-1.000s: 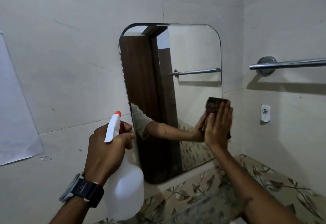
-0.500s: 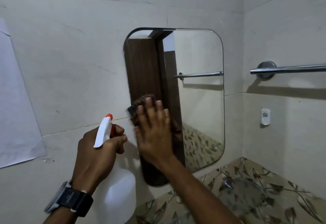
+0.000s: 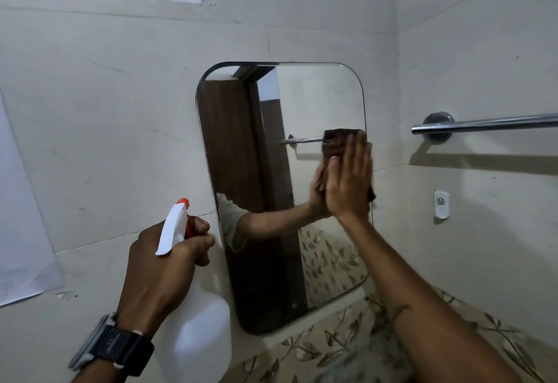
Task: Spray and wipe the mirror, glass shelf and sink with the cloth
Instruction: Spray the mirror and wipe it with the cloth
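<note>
A rounded rectangular mirror (image 3: 317, 105) hangs on the pale tiled wall. My right hand (image 3: 350, 180) presses a dark brown cloth (image 3: 336, 142) flat against the mirror's right edge, about mid-height. My left hand (image 3: 164, 265) grips the neck of a white spray bottle (image 3: 200, 337) with a red-tipped white trigger head, held low to the left of the mirror. A watch sits on my left wrist. The sink is out of view and I cannot make out the glass shelf.
A chrome towel bar (image 3: 489, 124) sticks out from the right wall at hand height. A small white wall fitting (image 3: 441, 204) is below it. Leaf-patterned tiles (image 3: 341, 349) run along the bottom. A white sheet (image 3: 21, 216) hangs at the left.
My right hand swept the cloth from the mirror's right side to its left edge, then back to the right edge, higher up. The left hand with the bottle stayed low on the left.
</note>
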Tool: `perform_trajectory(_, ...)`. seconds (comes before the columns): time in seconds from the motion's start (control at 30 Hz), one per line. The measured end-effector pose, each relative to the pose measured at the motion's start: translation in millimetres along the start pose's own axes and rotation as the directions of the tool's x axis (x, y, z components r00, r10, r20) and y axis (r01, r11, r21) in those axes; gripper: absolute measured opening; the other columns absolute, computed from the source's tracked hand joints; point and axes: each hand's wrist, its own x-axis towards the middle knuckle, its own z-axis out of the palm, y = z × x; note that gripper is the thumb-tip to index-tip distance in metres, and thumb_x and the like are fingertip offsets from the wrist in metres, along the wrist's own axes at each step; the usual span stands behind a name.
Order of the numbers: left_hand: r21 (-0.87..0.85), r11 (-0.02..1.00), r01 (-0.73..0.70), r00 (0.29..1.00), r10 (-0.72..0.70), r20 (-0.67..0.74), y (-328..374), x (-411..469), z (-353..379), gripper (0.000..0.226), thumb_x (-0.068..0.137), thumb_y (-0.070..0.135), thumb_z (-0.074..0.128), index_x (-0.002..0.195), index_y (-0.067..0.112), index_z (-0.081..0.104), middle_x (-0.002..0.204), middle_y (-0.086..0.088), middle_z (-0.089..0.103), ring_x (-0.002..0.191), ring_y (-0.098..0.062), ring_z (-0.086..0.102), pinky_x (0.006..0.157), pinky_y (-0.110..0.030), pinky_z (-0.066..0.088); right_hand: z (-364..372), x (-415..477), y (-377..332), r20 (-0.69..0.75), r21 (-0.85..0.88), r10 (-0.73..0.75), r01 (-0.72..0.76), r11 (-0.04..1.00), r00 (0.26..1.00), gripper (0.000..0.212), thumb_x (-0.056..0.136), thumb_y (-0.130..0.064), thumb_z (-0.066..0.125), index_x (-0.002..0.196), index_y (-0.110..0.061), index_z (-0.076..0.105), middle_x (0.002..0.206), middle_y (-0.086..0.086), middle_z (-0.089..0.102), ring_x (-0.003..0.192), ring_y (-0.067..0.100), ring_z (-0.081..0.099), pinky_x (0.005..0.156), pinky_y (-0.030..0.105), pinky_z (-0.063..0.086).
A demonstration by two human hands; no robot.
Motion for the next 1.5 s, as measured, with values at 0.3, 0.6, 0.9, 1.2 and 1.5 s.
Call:
perform_trajectory(0.3, 0.000, 1.000, -0.019, 1.000, 0.019, -0.011, 4, 1, -7, 0.021, 0.061, 0.027, 0.060, 0.076, 0.029, 0.074, 0.073, -0.003, 0.077, 0.080, -0.031, 0.073, 0.091, -0.055, 0.057, 0, 5, -13, -0.044, -0.020, 0.038, -0.038, 0.999, 0.998, 0.064, 0.106, -0.044, 0.018, 0.161, -0.012, 0.011, 0.171, 0.012, 0.009, 0.158, 0.031, 0.005, 0.125, 0.057, 0.015)
perform_trajectory(0.6, -0.032, 0.999, 0.010, 1.000, -0.011, -0.025, 8, -3, -2, 0.036, 0.060, 0.025, 0.060, 0.069, 0.060, 0.068, 0.077, -0.001, 0.076, 0.087, -0.037, 0.072, 0.092, -0.060, 0.057, 25, -60, -182, 0.117, -0.038, -0.555, 0.562, 0.826, 0.823, 0.062, 0.107, -0.042, 0.032, 0.162, -0.017, 0.017, 0.171, 0.009, 0.006, 0.158, 0.030, -0.002, 0.126, 0.052, 0.009)
perform_trajectory(0.9, -0.049, 0.998, 0.024, 0.998, -0.027, -0.048, 14, -7, 0, 0.037, 0.061, 0.024, 0.059, 0.064, 0.060, 0.068, 0.077, 0.005, 0.076, 0.084, -0.035, 0.072, 0.092, -0.058, 0.058, 25, -4, -213, 0.069, -0.064, -0.614, 0.618, 0.784, 0.786, 0.060, 0.107, -0.042, 0.029, 0.162, -0.020, 0.019, 0.171, 0.007, 0.010, 0.158, 0.029, 0.002, 0.124, 0.048, 0.011)
perform_trajectory(1.2, -0.041, 0.999, 0.011, 0.998, -0.014, -0.061, 12, -5, -1, 0.030, 0.059, 0.023, 0.060, 0.074, 0.047, 0.071, 0.075, 0.002, 0.076, 0.083, -0.034, 0.072, 0.088, -0.056, 0.058, 18, 94, -197, -0.113, -0.018, -0.469, 0.470, 0.882, 0.876, 0.059, 0.105, -0.038, 0.036, 0.157, -0.012, 0.034, 0.166, 0.009, 0.029, 0.155, 0.030, 0.022, 0.125, 0.047, 0.018)
perform_trajectory(1.5, -0.014, 1.000, 0.003, 0.997, -0.004, -0.078, 5, -9, -11, 0.022, 0.061, 0.024, 0.060, 0.073, 0.038, 0.072, 0.072, 0.000, 0.076, 0.076, -0.035, 0.070, 0.084, -0.052, 0.058, -4, 102, -17, -0.121, 0.078, 0.041, -0.032, 0.996, 0.992, 0.067, 0.105, -0.045, 0.017, 0.160, -0.007, 0.018, 0.169, 0.014, 0.018, 0.157, 0.032, 0.014, 0.126, 0.051, 0.014)
